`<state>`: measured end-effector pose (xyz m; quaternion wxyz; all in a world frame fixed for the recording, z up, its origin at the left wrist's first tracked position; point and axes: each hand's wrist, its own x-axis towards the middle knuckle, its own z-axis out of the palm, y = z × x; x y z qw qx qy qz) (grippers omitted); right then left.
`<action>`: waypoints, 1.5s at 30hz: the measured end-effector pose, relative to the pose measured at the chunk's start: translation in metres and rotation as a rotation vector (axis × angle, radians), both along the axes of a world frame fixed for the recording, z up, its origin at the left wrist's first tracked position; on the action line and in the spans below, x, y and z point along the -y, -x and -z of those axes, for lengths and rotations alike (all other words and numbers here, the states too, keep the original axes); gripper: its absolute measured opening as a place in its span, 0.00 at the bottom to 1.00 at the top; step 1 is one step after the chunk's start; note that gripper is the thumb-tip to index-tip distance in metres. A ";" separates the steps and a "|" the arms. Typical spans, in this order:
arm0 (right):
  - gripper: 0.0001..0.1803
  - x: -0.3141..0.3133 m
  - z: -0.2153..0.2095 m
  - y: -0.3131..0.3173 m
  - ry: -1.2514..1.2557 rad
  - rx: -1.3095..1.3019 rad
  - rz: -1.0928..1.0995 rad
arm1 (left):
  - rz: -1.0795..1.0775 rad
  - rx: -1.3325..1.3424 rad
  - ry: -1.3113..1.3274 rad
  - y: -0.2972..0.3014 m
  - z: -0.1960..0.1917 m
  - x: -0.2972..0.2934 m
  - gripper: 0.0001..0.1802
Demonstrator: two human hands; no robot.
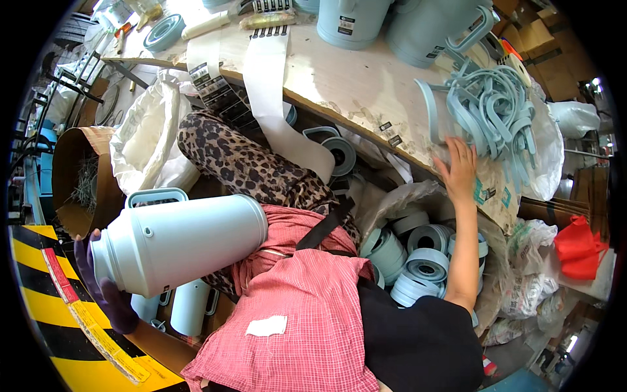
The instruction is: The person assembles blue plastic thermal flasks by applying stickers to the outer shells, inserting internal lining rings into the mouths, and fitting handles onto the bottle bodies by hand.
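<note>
A light blue vacuum jug body (189,242) lies sideways across my lap, its handle on the far side. My left hand (108,287), in a purple glove, grips its narrower end at the left. At the table's edge my right hand (458,166) is bare, with its fingers stretched out and nothing visible in them. Just beyond those fingertips is a tangled heap of light blue plastic strips (490,108). One curved strip (428,111) sticks out from the heap's left side, close to my fingers.
Two upright blue jugs (351,23) (424,32) stand on the table (326,81). Label strips (266,78) hang over its edge. A plastic bag (486,287) of round blue parts (426,264) sits below my right arm. A white sack (147,130) and cardboard drum (85,176) stand left.
</note>
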<state>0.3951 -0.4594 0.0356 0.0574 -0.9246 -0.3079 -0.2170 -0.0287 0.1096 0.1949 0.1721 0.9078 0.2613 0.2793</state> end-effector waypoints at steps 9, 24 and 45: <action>0.30 -0.122 -0.027 -0.040 -0.613 0.277 -0.110 | 0.042 0.476 0.112 -0.030 -0.001 0.039 0.46; 0.30 -0.412 -0.099 0.158 -1.692 -1.622 -1.175 | 0.094 0.196 -0.042 -0.014 0.011 0.119 0.68; 0.37 -0.381 -0.100 0.163 -1.119 -1.633 -0.976 | 0.322 0.840 1.411 -0.037 0.077 0.091 0.09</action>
